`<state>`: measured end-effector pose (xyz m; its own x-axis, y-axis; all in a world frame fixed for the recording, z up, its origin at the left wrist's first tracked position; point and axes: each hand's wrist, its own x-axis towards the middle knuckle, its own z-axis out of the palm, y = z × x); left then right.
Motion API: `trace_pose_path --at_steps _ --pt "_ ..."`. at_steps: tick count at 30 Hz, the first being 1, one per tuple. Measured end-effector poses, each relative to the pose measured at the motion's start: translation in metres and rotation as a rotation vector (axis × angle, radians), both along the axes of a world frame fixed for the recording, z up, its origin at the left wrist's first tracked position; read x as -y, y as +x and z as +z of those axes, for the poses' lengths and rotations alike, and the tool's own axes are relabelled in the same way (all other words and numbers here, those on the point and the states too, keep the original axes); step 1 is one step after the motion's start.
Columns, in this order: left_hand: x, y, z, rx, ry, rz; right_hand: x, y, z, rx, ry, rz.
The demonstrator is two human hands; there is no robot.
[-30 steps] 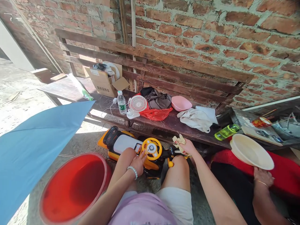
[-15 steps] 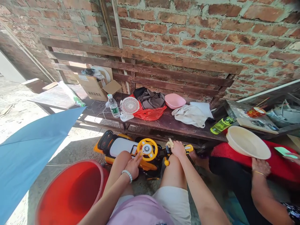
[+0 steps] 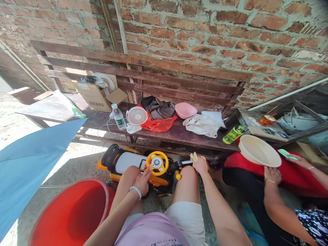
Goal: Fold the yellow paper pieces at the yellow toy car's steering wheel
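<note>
Crumpled scrap (image 3: 194, 156), half-hidden by right hand (image 3: 200, 165)

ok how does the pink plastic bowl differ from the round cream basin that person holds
The pink plastic bowl rests on the dark wooden bench, while the round cream basin tilts in a co-worker's hand. The pink bowl looks smaller than the cream basin. Both are round.

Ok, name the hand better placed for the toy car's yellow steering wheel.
Left, probably: the left hand sits just below the steering wheel, empty, while the right hand pinches a crumpled pale scrap.
</note>
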<state>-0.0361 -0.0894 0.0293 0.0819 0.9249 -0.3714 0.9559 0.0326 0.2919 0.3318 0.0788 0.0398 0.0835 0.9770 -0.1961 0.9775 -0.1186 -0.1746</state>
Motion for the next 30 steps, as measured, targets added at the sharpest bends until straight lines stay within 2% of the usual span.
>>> trace_pose_path --at_steps 5,10,13,17,21,25,28,30 --pt "-0.002 0.004 0.005 0.012 -0.013 0.004 0.002 -0.036 0.012 -0.038 -0.06 0.266" --pt "-0.003 0.005 0.012 -0.005 -0.042 0.012 0.002 -0.035 0.013 -0.05 -0.055 0.337" --pt "-0.002 0.005 0.013 0.001 -0.038 0.011 0.002 -0.018 0.008 -0.053 -0.027 0.297" --pt "0.0 0.005 0.016 0.047 -0.037 -0.003 0.002 0.003 0.001 0.03 -0.001 0.167" --pt "0.001 0.006 0.017 0.039 -0.025 -0.004 0.001 0.009 0.007 0.017 -0.01 -0.022" --pt "0.001 0.006 0.015 -0.007 -0.04 -0.011 0.001 -0.009 0.029 -0.212 0.117 -0.15" --pt "0.0 0.007 0.014 -0.02 -0.062 -0.019 0.001 -0.042 0.044 -0.483 0.271 -0.15" --pt "0.0 0.007 0.012 -0.016 -0.06 -0.019 -0.001 -0.071 0.049 -0.638 0.309 -0.124"
